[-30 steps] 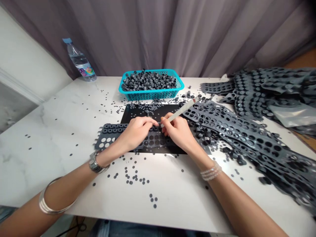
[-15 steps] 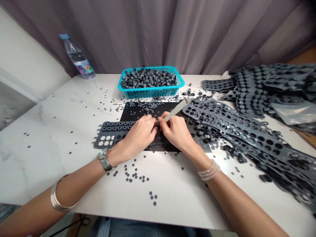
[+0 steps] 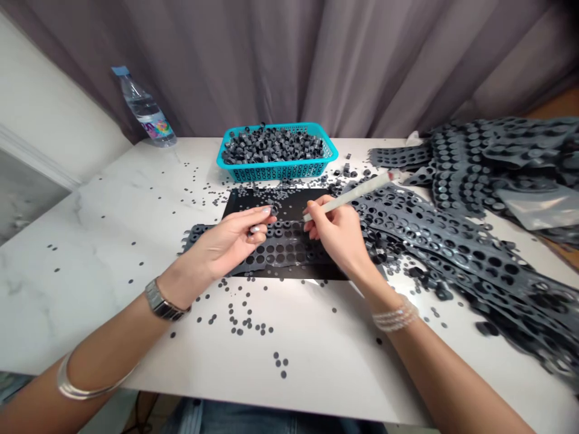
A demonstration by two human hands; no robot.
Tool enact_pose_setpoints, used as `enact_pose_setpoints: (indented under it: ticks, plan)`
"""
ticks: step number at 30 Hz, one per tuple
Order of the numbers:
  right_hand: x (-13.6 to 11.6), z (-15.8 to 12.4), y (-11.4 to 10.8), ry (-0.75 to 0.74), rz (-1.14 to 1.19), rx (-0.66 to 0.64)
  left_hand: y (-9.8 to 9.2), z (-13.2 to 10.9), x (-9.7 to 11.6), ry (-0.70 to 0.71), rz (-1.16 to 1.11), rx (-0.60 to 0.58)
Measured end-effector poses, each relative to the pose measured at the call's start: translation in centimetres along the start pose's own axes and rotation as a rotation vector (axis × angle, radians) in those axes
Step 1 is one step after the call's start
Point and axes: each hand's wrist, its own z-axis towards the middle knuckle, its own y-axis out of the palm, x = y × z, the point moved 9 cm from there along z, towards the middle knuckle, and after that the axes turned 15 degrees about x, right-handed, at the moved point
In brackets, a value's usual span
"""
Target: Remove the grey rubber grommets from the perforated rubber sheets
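Observation:
A dark grey rubber sheet full of ring-shaped pieces lies on a black mat at the table's middle. My left hand hovers over the sheet's left part, thumb and fingers pinched together on something small that I cannot make out. My right hand is closed on a white stick-shaped tool. The tool's near tip points down at the sheet and its far end slants up to the right.
A teal basket heaped with grey rings stands behind the mat. Punched-out grey sheets pile up along the right side. Small grey discs are scattered over the white table. A water bottle stands at the far left.
My hands have parted: the left one lifted off the sheet and drew back to the left, pinched. The right hand shifted right and the tool now lies flatter.

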Motion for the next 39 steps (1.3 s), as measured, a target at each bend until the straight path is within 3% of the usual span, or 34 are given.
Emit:
enact_pose_setpoints:
  ticks: [8, 16, 22, 26, 30, 35, 37, 39]
  plan:
    - [0.3, 0.3, -0.5, 0.012, 0.032, 0.026, 0.7, -1.2, -1.5, -0.2, -0.118, -0.013]
    - [0.5, 0.3, -0.3, 0.016, 0.011, 0.019, 1.0, -1.8, -1.5, -0.224, -0.151, -0.058]
    - [0.9, 0.2, 1.3, -0.007, -0.047, -0.065, 1.4, -1.0, -1.4, -0.252, -0.205, -0.117]
    - [0.8, 0.3, 1.8, -0.053, -0.146, -0.073, 0.7, 0.6, -0.5, -0.07, -0.014, -0.056]
    - [0.3, 0.3, 1.9, -0.089, -0.203, -0.08, 1.1, 1.6, 1.1, 0.229, 0.426, -0.034]
    - [-0.1, 0.3, 2.0, -0.119, -0.237, -0.084, 4.0, 1.0, 3.0, 0.817, 1.16, 0.011]
    - [-0.2, 0.2, 2.0, -0.14, -0.245, -0.083, 5.2, 0.7, 2.5, 0.981, 1.289, -0.036]
    - [-0.4, 0.0, 2.1, -0.171, -0.247, -0.082, 5.7, 0.9, 1.8, 1.055, 1.29, -0.072]
